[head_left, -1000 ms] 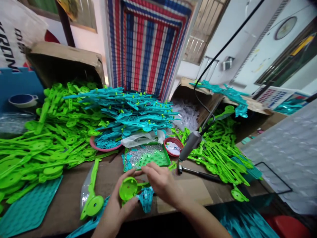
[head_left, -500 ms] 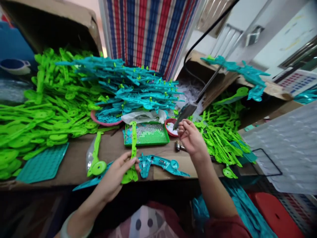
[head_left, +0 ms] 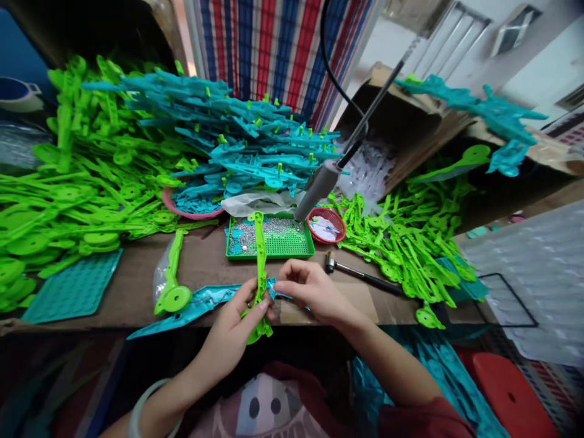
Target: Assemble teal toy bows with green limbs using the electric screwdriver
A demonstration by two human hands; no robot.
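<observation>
My left hand (head_left: 239, 319) is closed around a long lime-green plastic part (head_left: 260, 249), held upright with its wider round end low near the table edge. Just right of it, my right hand (head_left: 317, 292) has its fingertips pinched together close to the part; whatever is between them is too small to make out. Beneath both hands lies a long teal plastic part (head_left: 205, 299), partly covered by them. Another lime-green part (head_left: 176, 297) with a round disc rests to the left. A green tray (head_left: 274, 256) of small metal pieces stands behind the held part.
A grey power screwdriver (head_left: 319, 187) hangs over the tray's right corner. Beside it are a red basket (head_left: 340, 236) with white pieces and a hammer (head_left: 365, 277). Heaps of lime-green parts (head_left: 82, 207) and teal parts (head_left: 237, 140) fill the back; more green parts (head_left: 401, 243) lie right.
My right hand has come down and left from beside the screwdriver and red basket to the green part. The screwdriver hangs farther left. My left hand still holds the part.
</observation>
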